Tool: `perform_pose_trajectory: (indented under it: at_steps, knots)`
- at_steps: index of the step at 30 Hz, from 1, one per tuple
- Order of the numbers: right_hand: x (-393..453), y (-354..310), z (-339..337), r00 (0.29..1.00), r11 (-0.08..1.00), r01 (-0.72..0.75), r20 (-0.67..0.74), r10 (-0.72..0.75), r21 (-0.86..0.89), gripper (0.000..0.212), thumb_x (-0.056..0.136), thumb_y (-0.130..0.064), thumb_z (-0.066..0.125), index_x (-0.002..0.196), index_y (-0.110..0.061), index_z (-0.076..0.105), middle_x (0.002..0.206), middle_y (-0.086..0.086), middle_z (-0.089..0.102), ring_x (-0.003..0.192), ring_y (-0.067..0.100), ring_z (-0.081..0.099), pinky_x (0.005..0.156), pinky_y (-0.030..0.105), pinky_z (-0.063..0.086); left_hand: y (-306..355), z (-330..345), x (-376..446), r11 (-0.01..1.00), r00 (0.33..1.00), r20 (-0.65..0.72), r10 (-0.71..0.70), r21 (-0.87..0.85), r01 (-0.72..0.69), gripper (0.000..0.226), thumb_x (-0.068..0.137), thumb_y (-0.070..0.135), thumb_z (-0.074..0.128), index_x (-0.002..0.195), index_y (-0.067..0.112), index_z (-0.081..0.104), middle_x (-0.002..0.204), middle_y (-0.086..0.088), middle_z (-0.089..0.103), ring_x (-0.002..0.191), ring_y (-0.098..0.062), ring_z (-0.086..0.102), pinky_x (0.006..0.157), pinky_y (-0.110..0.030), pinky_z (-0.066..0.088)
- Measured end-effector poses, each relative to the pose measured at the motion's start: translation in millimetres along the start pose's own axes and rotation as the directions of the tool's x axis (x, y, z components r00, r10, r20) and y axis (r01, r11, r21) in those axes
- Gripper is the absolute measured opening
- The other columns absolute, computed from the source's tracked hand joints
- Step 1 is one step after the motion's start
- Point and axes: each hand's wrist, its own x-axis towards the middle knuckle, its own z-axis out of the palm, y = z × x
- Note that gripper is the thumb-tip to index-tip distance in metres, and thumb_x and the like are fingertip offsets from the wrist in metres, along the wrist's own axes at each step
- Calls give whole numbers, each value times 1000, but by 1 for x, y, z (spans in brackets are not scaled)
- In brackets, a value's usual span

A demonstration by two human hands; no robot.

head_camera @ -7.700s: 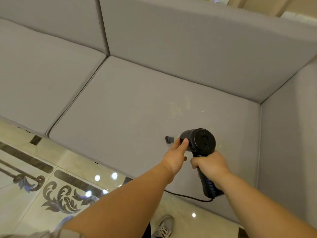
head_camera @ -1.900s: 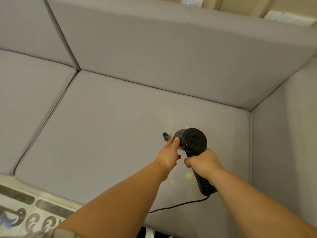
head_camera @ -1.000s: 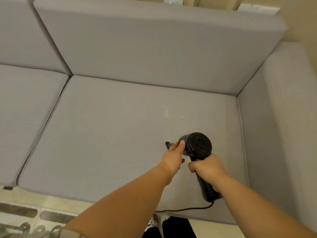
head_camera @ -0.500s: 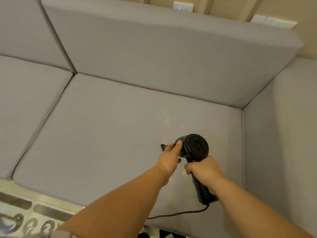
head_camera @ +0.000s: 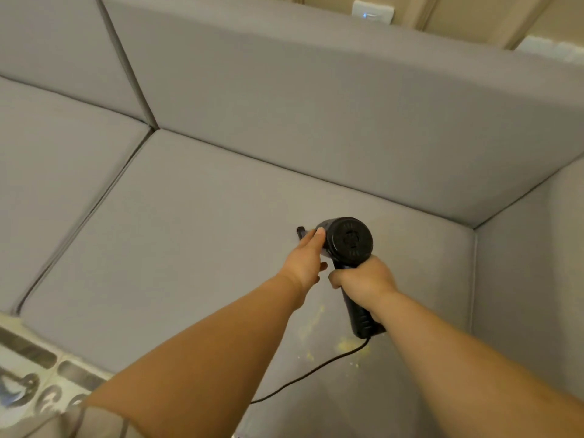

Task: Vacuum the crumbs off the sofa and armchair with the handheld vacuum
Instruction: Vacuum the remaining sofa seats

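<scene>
A black handheld vacuum (corded) points its nozzle down at the grey sofa seat; yellow crumbs lie near the front edge.

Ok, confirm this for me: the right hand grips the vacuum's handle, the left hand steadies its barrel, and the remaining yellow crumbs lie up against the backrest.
Not quite. In the head view the right hand grips the handle of the vacuum and the left hand steadies its barrel, but the yellow crumbs lie near the seat cushion's front edge, below the hands, not against the backrest.

No writing can be read anywhere; the raised marks on the round back cap of the vacuum are too blurred to make out.
</scene>
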Motion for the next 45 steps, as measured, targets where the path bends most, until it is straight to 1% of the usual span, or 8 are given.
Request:
perform_pose_trajectory:
  at_steps: [7,13,16,20,23,29,39,45]
  knots:
    - [-29,20,-17,993,994,-104,45,106,-45,23,71,-10,73,93,-13,65,83,10,64,76,27,62,67,32,51,-21,20,-23,998,998,33,-61,4,61,53,97,55,32,146,32,33,143,2,44,109,-19,56,93,-34,42]
    - [-42,11,-35,988,984,-122,77,133,-129,25,68,-11,73,91,-15,64,85,11,65,83,30,65,80,41,59,-18,25,-35,994,993,57,-105,21,104,57,96,59,31,144,29,38,140,1,48,109,-18,55,94,-35,40]
    - [-41,4,-43,989,985,-121,74,130,-121,22,65,-11,73,86,-14,64,84,12,66,82,31,67,77,41,59,-9,27,-36,994,993,59,-105,35,104,57,97,57,31,144,28,37,142,-1,45,110,-19,53,98,-37,39]
    - [-33,-4,-50,996,994,-83,21,85,-71,18,66,-12,72,82,-14,64,80,11,66,77,29,66,66,33,54,6,31,-26,999,997,67,-38,37,36,57,96,57,33,148,34,28,148,2,40,118,-21,52,101,-37,38]
    - [-17,-11,-53,999,999,-29,-19,28,-29,17,70,-12,72,85,-15,64,80,8,65,76,25,63,64,30,49,19,34,-10,1000,998,60,8,26,-9,59,96,57,33,150,37,21,149,2,37,123,-23,50,104,-38,38]
    - [27,-24,-49,998,999,49,-34,-49,18,24,73,-10,72,94,-17,63,81,4,61,74,20,58,63,27,44,37,38,29,999,999,23,31,-9,-31,57,97,55,33,150,35,23,149,4,38,113,-19,52,102,-38,38]
    - [48,-28,-50,1000,1000,1,8,-1,-13,23,74,-7,71,80,-22,55,80,6,59,73,23,58,68,33,49,37,42,48,1000,1000,12,-9,-20,9,54,98,53,34,148,33,30,147,3,40,107,-18,53,99,-38,40]
    - [40,-23,-55,999,999,-50,14,50,-2,23,70,-7,71,84,-19,57,86,13,64,86,35,66,83,46,58,34,45,41,1000,999,31,-22,15,22,55,98,52,32,149,31,28,147,2,40,105,-17,52,99,-38,40]
